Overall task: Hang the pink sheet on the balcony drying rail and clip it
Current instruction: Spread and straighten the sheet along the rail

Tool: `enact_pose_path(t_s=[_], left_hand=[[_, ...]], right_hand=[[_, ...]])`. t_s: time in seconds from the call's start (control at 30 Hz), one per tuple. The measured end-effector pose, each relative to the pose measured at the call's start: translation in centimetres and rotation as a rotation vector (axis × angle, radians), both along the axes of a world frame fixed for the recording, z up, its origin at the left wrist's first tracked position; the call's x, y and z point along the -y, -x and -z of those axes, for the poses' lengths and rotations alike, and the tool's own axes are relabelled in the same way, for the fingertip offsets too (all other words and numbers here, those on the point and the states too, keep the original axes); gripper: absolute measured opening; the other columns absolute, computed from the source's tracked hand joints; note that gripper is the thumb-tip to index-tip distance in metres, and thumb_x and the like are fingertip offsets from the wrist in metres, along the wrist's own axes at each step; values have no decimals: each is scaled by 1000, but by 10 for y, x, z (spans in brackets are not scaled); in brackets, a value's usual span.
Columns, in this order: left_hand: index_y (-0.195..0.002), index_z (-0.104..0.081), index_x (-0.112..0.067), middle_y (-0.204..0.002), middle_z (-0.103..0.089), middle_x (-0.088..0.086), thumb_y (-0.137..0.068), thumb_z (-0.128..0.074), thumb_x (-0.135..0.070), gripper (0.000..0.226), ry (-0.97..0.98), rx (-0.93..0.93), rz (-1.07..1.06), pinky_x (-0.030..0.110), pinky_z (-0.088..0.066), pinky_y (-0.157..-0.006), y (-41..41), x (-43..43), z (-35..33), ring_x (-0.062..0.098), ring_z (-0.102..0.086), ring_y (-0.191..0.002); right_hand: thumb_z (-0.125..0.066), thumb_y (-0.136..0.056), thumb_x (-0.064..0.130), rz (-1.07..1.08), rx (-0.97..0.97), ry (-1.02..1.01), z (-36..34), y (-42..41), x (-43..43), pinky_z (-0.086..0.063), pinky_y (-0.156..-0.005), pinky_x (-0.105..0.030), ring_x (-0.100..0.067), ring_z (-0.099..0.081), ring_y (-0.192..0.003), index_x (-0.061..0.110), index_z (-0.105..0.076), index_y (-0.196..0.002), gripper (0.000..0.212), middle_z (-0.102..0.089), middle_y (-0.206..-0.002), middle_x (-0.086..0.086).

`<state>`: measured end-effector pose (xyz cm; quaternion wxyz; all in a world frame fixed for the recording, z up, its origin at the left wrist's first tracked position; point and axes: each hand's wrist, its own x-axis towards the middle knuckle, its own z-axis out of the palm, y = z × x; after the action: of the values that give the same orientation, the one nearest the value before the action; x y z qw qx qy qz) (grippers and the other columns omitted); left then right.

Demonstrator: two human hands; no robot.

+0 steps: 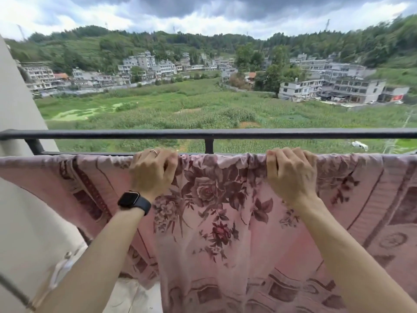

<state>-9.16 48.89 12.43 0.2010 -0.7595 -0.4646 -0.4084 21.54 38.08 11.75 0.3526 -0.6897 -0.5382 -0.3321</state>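
Observation:
The pink sheet (pixel 216 199), printed with dark red roses, hangs in front of me with its top edge stretched across the view. My left hand (pixel 153 172), with a ring and a black watch on the wrist, grips the top edge left of centre. My right hand (pixel 291 175) grips the same edge right of centre, fingers curled over the fold. The sheet's top edge sits just below and nearer than the black balcony rail (pixel 293 133). What the edge lies over is hidden by the cloth. No clip is in view.
A black post (pixel 209 145) joins the top rail to a lower bar behind the sheet. A pale wall (pixel 15 105) stands at the left. A white cloth with a cord (pixel 61 267) hangs at the lower left. Beyond the rail lie fields and buildings far below.

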Motion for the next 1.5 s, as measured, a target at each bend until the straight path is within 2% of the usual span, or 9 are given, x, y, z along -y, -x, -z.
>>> enact_pose_path(t_s=[0.27, 0.37, 0.53, 0.63, 0.77, 0.93, 1.07, 1.2, 1.5], left_hand=[[-91, -65, 1, -80, -64, 31, -98, -25, -44, 61, 154, 112, -155, 51, -45, -82, 104, -19, -17, 46, -61, -83], [-74, -64, -1, -59, -56, 19, -100, -26, -43, 63, 115, 179, -130, 48, -42, -90, 85, -13, -16, 36, -60, -67], [-96, -73, -5, -52, -50, 7, -98, -32, -42, 56, 74, 172, -91, 48, -37, -100, 62, -13, -7, 22, -51, -61], [-94, -70, -12, -66, -63, 9, -98, -27, -47, 55, 94, 82, -46, 45, -36, -97, 82, -17, -3, 29, -61, -74], [-95, -69, -7, -80, -70, 18, -98, -25, -45, 58, 101, 100, -100, 46, -41, -89, 145, -37, -2, 36, -62, -86], [-80, -69, -4, -70, -68, 18, -96, -34, -34, 49, 21, -25, -160, 45, -50, -71, 196, -58, -13, 37, -64, -68], [-84, -67, -9, -74, -67, 11, -99, -33, -36, 46, 48, -4, -137, 44, -42, -79, 180, -55, -6, 32, -59, -73], [-94, -67, -15, -79, -69, 4, -99, -35, -41, 41, 17, -88, 79, 41, -41, -84, 155, -49, 0, 25, -61, -75], [-114, -64, -13, -115, -65, 4, -99, -37, -30, 35, -8, 4, 116, 44, -35, -104, 261, -83, 5, 26, -58, -105]], right_hand=[[-29, -99, 36, 162, -145, 13, -1, -83, 32, -35, -93, -43, -29, -55, -81, 8, -63, -77, 50, -70, -84, -15], [-31, -100, 40, 124, -247, -6, -9, -34, 18, -26, -106, -46, -28, -59, -97, 13, -68, -93, 46, -72, -102, -10], [-41, -97, 50, -215, -59, 109, -18, 113, -17, -28, -110, -47, -23, -60, -109, 21, -65, -118, 43, -70, -115, -1], [-34, -99, 49, -243, -1, 243, -12, 174, -45, -31, -97, -43, -21, -59, -101, 23, -64, -112, 42, -70, -108, 2], [-36, -101, 50, -116, 74, 130, -1, 149, -50, -32, -77, -37, -23, -59, -73, 18, -66, -83, 47, -69, -79, 1], [-26, -102, 45, 56, -31, 98, -2, 95, -33, -35, -87, -40, -27, -60, -76, 11, -67, -79, 58, -72, -81, -8], [-32, -99, 42, 110, -188, 113, -13, 149, -42, -29, -100, -45, -29, -59, -96, 17, -70, -88, 46, -74, -101, -7], [-29, -99, 56, -137, -80, 264, -19, 249, -63, -29, -108, -47, -22, -58, -108, 26, -66, -110, 48, -70, -112, 2], [-31, -99, 53, -167, -16, 223, -12, 341, -95, -20, -110, -51, -20, -56, -116, 25, -60, -123, 47, -65, -119, 4]])
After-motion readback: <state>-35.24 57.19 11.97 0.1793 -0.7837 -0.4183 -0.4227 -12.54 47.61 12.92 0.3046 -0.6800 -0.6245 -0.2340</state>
